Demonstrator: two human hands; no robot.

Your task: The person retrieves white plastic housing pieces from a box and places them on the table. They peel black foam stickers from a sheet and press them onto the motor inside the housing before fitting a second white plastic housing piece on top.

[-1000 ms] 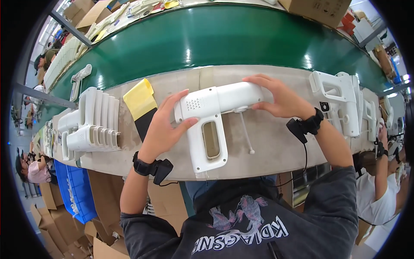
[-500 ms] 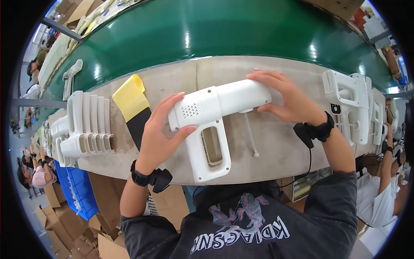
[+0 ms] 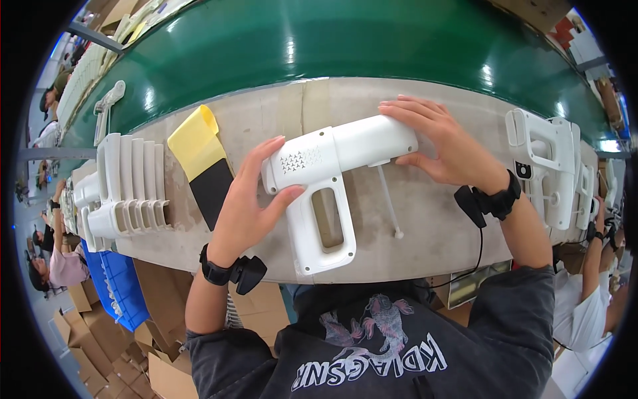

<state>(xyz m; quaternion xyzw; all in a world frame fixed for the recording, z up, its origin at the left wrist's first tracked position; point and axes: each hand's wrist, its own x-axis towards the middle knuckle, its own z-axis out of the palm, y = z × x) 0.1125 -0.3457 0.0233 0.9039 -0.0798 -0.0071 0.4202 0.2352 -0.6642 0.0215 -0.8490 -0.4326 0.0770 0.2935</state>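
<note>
A white plastic gun-shaped housing (image 3: 337, 153) with a loop handle lies across the table before me, its barrel pointing right. My left hand (image 3: 249, 199) is closed round its vented left end, thumb near the top of the handle. Round the barrel's right end curl the fingers and thumb of my right hand (image 3: 442, 146). A thin white rod (image 3: 390, 199) with a small knob sticks out from beneath the barrel toward me. Whether the rod is joined to the housing is hidden.
Nested white shell halves (image 3: 126, 193) stand at the left beside a yellow and black sheet (image 3: 203, 156). More white gun-shaped housings (image 3: 548, 159) are stacked at the right. Beyond the table runs a green belt (image 3: 345, 40). A blue bin (image 3: 116, 282) and cardboard boxes are lower left; people work at both sides.
Both hands keep their hold on the housing, which has barely moved. The whole view has shifted slightly.
</note>
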